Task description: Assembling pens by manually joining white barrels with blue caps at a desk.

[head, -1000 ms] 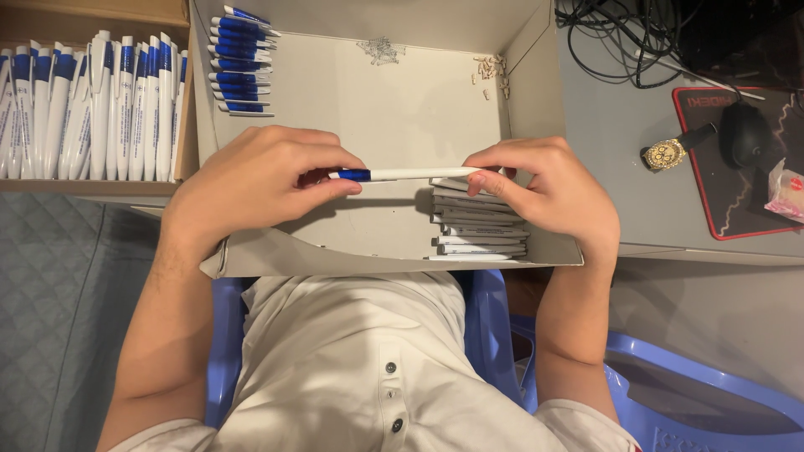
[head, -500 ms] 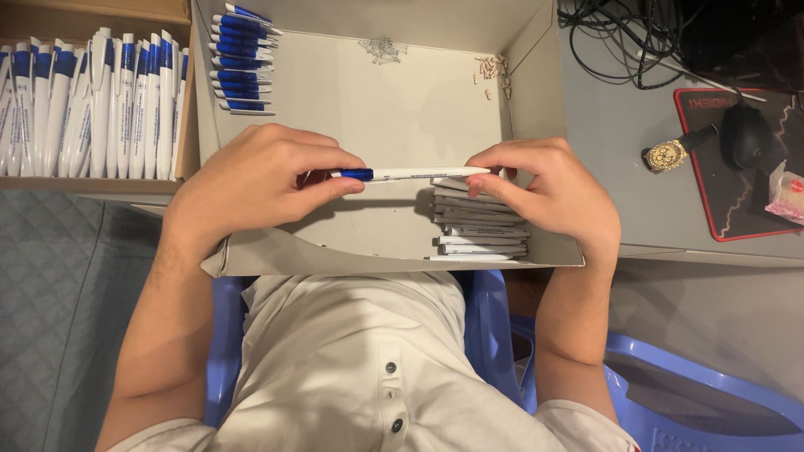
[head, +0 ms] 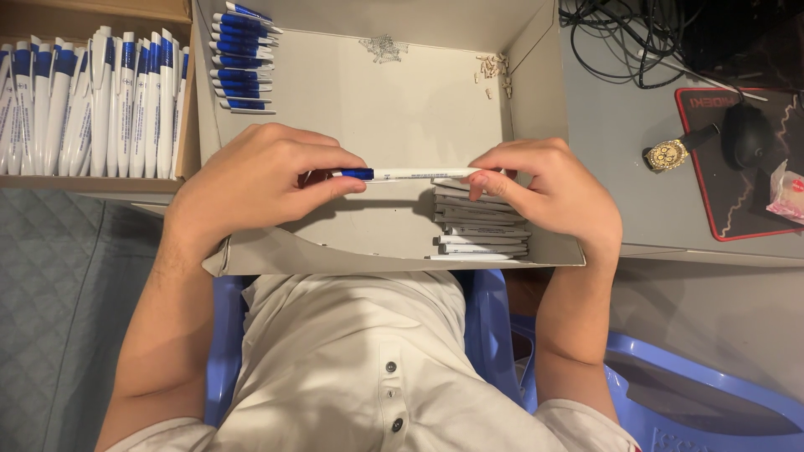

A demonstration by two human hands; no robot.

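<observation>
Far left, a brown cardboard tray (head: 186, 92) is being filled by a tight row of smooth white-and-blue pens (head: 92, 100) standing side by side. Next over, a shallow pale cardboard box (head: 402, 100) is being used as the work spot, with a small stack of blue-clipped pens (head: 241, 59) lying in its back left corner. Over the box, a slim white pen with a blue end (head: 410, 174) is being held level: its blue end is being pinched by the left hand (head: 251, 180), its white tip by the right hand (head: 557, 192), both closed on it. Just under the right fingers, a pile of flat grey sleeves (head: 481, 230) is being kept. Further right, a gold watch (head: 667, 154) is lying on the grey desk (head: 611, 125).
</observation>
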